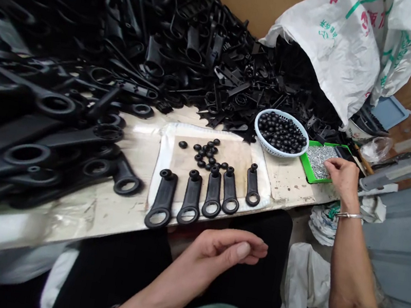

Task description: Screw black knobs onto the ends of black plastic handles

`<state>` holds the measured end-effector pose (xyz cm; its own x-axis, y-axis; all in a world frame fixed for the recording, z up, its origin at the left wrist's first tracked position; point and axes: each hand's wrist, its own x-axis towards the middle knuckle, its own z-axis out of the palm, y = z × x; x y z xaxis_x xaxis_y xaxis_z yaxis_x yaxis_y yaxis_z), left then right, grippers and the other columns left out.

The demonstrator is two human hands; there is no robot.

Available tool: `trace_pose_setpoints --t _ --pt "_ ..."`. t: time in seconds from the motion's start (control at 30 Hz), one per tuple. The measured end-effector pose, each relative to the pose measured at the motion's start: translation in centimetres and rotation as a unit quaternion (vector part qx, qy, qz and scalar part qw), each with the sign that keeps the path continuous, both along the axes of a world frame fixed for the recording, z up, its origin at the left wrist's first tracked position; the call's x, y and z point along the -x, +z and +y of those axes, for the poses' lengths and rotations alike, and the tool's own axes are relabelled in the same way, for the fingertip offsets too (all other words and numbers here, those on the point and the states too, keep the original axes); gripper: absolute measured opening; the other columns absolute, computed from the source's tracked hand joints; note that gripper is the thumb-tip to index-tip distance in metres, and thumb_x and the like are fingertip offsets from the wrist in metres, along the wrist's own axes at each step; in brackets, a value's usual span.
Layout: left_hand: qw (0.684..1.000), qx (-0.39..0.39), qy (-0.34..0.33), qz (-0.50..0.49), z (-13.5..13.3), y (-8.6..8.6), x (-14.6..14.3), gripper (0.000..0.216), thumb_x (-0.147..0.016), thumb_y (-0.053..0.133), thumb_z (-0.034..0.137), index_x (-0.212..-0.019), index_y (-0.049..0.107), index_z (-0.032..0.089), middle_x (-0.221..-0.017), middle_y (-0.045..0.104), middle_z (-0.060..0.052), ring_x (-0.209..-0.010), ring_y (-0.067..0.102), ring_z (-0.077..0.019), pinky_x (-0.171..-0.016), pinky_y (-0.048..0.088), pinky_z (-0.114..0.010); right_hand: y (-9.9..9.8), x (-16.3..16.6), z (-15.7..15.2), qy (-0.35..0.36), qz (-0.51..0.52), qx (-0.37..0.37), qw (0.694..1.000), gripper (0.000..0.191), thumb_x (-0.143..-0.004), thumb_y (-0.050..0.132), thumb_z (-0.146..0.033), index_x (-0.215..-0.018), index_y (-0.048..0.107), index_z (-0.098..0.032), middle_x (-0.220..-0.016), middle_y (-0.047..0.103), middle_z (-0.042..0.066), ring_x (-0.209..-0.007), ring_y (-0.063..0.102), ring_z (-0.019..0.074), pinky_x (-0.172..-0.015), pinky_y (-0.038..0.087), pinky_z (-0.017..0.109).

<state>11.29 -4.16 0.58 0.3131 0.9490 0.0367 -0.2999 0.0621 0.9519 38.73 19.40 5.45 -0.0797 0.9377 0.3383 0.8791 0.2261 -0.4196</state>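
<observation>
My right hand reaches into a green tray, its fingertips pinched together at a heap of small silver metal pieces, likely screws. What lies between those fingertips is too small to make out. Closer to me, my left hand hovers over my lap, fingers curled and thumb against them; any content is hidden. Several black plastic crank arms stand in a row on a white cloth pad, ring ends toward me, each with a round black knob at its far end. Loose black knobs lie behind them.
A pale blue basket full of black knobs stands left of the green tray. Large heaps of black plastic parts cover the table's left and back. A white woven sack rests at the back right. Grey metal bars stand at right.
</observation>
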Motion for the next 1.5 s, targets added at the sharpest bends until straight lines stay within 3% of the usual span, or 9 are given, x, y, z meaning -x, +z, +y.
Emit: trace_pose_setpoints --t 0.13,0.27,0.37,0.43,0.63,0.87,1.07,1.3,1.5 --pt "0.995 0.078 -0.036 -0.055 0.2 -0.8 -1.6 0.046 -0.106 0.03 0.039 -0.129 0.058 0.011 -0.131 0.063 -0.019 -0.121 0.062 -0.0258 -0.099 0.056 -0.041 1.2 1.8 -3.2 0.036 0.074 0.018 0.996 0.02 -0.083 0.062 -0.03 -0.08 0.073 -0.014 -0.058 0.062 0.001 -0.051 0.057 0.0155 -0.054 0.046 0.027" --pt "0.974 0.172 -0.041 -0.14 0.7 -1.4 -2.9 0.048 -0.108 0.016 0.03 -0.139 0.047 0.011 -0.145 0.05 -0.02 -0.13 0.056 -0.0225 -0.106 0.05 -0.042 1.8 6.0 -10.3 0.275 0.111 0.061 0.953 0.014 -0.088 0.065 -0.025 -0.078 0.071 -0.018 -0.067 0.066 0.0 -0.06 0.06 0.0136 -0.061 0.049 0.025" --pt "0.933 0.251 0.005 -0.259 0.7 -1.8 -3.4 0.037 -0.106 0.037 0.037 -0.12 0.062 0.014 -0.124 0.068 -0.014 -0.111 0.067 -0.0174 -0.099 0.053 -0.033 0.6 8.7 -15.2 0.441 0.069 0.082 0.891 0.015 -0.096 0.057 -0.02 -0.093 0.071 -0.017 -0.086 0.07 0.004 -0.076 0.064 0.0143 -0.071 0.052 0.026" --pt "0.885 0.296 0.037 -0.357 0.6 -2.1 -3.6 0.024 -0.096 0.06 0.036 -0.097 0.068 0.013 -0.093 0.072 -0.006 -0.084 0.069 -0.0113 -0.083 0.055 -0.023 -0.8 9.6 -17.2 0.473 0.031 0.052 0.879 0.018 -0.098 0.052 -0.017 -0.099 0.07 -0.017 -0.091 0.071 0.007 -0.083 0.063 0.0164 -0.076 0.053 0.031" --pt "0.819 0.364 0.066 -0.439 0.2 -2.4 -3.8 0.015 -0.088 0.071 0.024 -0.086 0.071 0.009 -0.082 0.068 -0.005 -0.068 0.063 -0.0083 -0.067 0.052 -0.018 -2.9 8.6 -18.2 0.443 0.036 0.033 0.895 0.012 -0.094 0.06 -0.015 -0.1 0.069 -0.019 -0.11 0.068 0.009 -0.1 0.059 0.021 -0.086 0.051 0.04" --pt "0.857 0.328 0.056 -0.393 0.3 -2.0 -3.7 0.034 -0.072 0.086 0.028 -0.098 0.074 0.009 -0.099 0.073 -0.01 -0.094 0.068 -0.0172 -0.093 0.054 -0.031 -2.8 7.7 -16.8 0.421 0.07 0.032 0.904 0.016 -0.092 0.061 -0.008 -0.103 0.066 -0.02 -0.099 0.064 0.006 -0.095 0.058 0.0168 -0.08 0.052 0.03" --pt "0.909 0.297 0.09 -0.279 0.2 -1.6 -2.7 0.045 -0.065 0.09 0.04 -0.094 0.076 0.008 -0.085 0.074 -0.01 -0.078 0.069 -0.0138 -0.078 0.057 -0.024 -2.3 8.7 -16.6 0.417 0.007 -0.009 0.909 0.02 -0.093 0.056 -0.004 -0.101 0.065 -0.02 -0.097 0.064 0.007 -0.092 0.057 0.0179 -0.079 0.052 0.033" --pt "0.903 0.3 0.112 -0.286 0.4 -1.5 -2.3 0.044 -0.06 0.092 0.045 -0.078 0.074 0.009 -0.068 0.071 -0.008 -0.063 0.067 -0.0126 -0.064 0.057 -0.021 -2.2 9.5 -17.0 0.421 0.086 0.052 0.902 0.013 -0.092 0.061 -0.011 -0.097 0.069 -0.02 -0.094 0.067 0.005 -0.086 0.064 0.0148 -0.075 0.054 0.026" --pt "0.895 0.299 0.113 -0.312 0.7 -1.1 -2.3 0.047 -0.062 0.09 0.048 -0.083 0.073 0.009 -0.078 0.072 -0.009 -0.068 0.07 -0.015 -0.064 0.057 -0.023 -1.6 10.5 -13.2 0.303 0.131 -0.003 0.944 0.009 -0.089 0.065 -0.017 -0.085 0.072 -0.021 -0.089 0.071 0.003 -0.084 0.067 0.0161 -0.078 0.055 0.027"
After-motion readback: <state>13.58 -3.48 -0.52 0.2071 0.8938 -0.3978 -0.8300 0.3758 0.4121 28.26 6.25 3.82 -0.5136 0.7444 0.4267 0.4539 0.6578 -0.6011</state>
